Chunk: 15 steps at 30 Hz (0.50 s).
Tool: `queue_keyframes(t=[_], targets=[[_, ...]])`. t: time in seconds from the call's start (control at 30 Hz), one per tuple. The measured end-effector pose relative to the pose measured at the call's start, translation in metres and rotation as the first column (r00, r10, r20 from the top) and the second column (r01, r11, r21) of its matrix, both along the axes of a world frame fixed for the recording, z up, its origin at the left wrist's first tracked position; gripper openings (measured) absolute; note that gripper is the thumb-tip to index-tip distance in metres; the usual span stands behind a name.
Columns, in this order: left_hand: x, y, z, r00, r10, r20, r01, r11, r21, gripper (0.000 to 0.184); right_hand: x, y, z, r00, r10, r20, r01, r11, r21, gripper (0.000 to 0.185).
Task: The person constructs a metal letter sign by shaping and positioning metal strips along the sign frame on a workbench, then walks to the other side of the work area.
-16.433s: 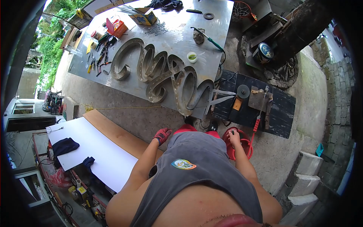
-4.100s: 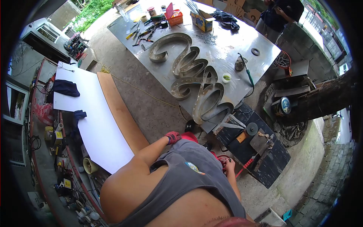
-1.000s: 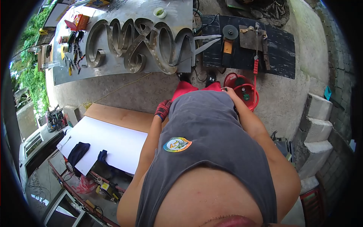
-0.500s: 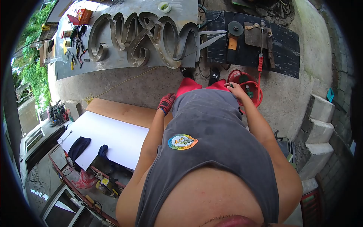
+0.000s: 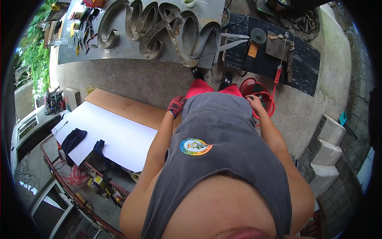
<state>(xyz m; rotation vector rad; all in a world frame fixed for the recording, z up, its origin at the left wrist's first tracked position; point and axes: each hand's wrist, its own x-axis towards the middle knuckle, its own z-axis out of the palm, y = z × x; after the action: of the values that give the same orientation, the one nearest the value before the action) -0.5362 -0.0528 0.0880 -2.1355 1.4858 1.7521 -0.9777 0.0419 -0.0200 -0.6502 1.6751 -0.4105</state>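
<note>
My left hand, in a red and dark knitted glove, hangs beside my left thigh near the brown board. Its fingers look curled, and nothing shows in them. My right hand is bare and closed beside the red bucket; a small dark thing sits at its fingertips, too small to name. Ahead, curving metal strip lettering lies on a metal-topped table. To its right, an angle grinder and a red-handled tool with a red hose rest on a black marbled board.
A white sheet with dark cloths lies at left. Several hand tools are on the table's left. A yellow cord crosses the concrete floor. Concrete steps rise at right.
The view has shifted, so the table sits higher in the picture. My right hand has moved slightly back from the thigh toward the bucket's near side. My left hand has barely moved.
</note>
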Motion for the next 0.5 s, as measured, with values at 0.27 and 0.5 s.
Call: queue_keyframes(t=[0.27, 0.5], targets=[[0.004, -0.001, -0.017, 1.000, 0.004, 0.006, -0.004, 0.999, -0.032, 0.042, 0.000, -0.031, 0.032, 0.998, 0.041, -0.041, -0.039, 0.998, 0.049, 0.021], [0.009, -0.019, -0.010, 0.999, 0.002, 0.048, 0.004, 0.991, -0.131, 0.044, -0.004, -0.037, -0.031, 0.973, -0.113, 0.203, 0.124, 0.991, -0.040, 0.020]])
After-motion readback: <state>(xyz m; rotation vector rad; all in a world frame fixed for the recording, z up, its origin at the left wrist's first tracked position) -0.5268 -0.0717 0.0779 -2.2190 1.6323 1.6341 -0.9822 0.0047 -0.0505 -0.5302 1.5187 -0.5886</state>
